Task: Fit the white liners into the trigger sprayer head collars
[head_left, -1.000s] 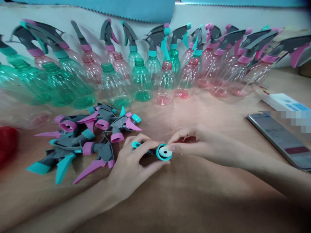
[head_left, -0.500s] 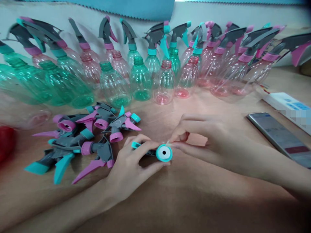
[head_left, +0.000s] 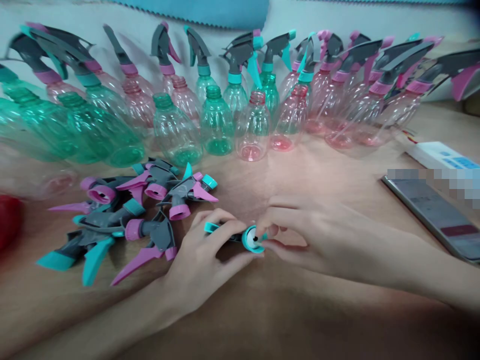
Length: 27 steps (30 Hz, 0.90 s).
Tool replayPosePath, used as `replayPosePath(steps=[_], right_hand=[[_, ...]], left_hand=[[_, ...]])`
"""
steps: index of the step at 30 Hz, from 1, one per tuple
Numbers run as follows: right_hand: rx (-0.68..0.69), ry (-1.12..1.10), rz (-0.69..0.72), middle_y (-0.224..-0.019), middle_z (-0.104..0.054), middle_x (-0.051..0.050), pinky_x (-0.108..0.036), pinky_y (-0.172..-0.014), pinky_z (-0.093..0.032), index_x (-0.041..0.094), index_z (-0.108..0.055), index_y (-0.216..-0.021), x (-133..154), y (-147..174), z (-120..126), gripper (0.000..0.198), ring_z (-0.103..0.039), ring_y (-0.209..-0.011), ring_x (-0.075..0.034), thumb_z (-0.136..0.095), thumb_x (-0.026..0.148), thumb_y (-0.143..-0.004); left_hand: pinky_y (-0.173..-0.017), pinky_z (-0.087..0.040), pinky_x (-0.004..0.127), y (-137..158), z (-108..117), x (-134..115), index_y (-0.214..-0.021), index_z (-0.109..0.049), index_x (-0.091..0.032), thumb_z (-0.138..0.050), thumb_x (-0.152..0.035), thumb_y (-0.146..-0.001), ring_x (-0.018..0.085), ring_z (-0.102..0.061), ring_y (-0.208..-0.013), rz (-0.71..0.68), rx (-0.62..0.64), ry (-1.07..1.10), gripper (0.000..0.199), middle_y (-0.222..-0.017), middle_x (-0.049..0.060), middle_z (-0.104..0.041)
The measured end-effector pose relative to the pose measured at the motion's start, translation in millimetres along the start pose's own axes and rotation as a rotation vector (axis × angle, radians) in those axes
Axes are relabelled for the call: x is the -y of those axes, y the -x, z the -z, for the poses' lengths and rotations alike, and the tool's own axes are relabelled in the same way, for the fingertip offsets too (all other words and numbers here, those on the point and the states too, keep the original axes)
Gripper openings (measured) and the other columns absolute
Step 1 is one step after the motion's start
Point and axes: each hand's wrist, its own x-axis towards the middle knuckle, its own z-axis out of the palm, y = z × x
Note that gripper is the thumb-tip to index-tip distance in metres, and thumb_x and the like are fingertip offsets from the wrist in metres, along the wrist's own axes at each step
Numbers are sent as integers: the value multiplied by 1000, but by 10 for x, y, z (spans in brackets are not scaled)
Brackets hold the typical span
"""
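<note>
Shifted from the rim over the white disc (head_left: 251, 241) of the turquoise-collared spray head (head_left: 236, 238) is the right hand (head_left: 311, 230); whether its bent fingertips pinch cannot be told. Between the hands, it is gripped by the left hand (head_left: 200, 257). Triggers (head_left: 154, 233) are piled just leftward; beyond a tabletop (head_left: 322, 172) strip, bottles (head_left: 217, 120) are ranged.

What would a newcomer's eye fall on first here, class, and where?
First, the crowd of green and pink spray bottles along the table's back, some topped with grey sprayer heads, others open-necked. Next, the pile of loose sprayer heads at left, in front of them. Front centre, the left hand holds a turquoise-collared sprayer head, the right hand at its collar.
</note>
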Motion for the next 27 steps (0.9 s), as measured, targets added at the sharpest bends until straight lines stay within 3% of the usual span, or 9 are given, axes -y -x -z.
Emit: replayPosePath(steps=[11, 22, 27], right_hand=[[-11, -25, 10, -95, -64, -1, -27, -71, -43, 21, -66, -93, -20, 2, -6, 15, -59, -83, -15, -51, 21, -92], [-90, 5, -26, -79, -64, -3, -28, -63, -42, 17, -69, -80, 37, -1, -65, 19, -59, -75, -17, -53, 17, -90], [-97, -11, -75, -71, -66, -4, -28, -60, -40, 16, -69, -76, 103, 22, -100, 21, -60, -70, -17, -52, 14, -89]], left_hand=[[-81, -46, 32, 5, 16, -24, -98, -59, -23, -69, -35, -81, 18, -56, -86, 21, 27, 4, 23, -92, 0, -58], [-74, -46, 31, -5, 25, -34, -95, -61, -22, -59, -44, -86, 17, -57, -83, -10, 6, -38, 24, -88, 1, -58], [-77, -44, 33, 0, 28, -39, -98, -59, -21, -58, -40, -88, 17, -56, -81, -83, 27, -37, 21, -85, 0, -58]])
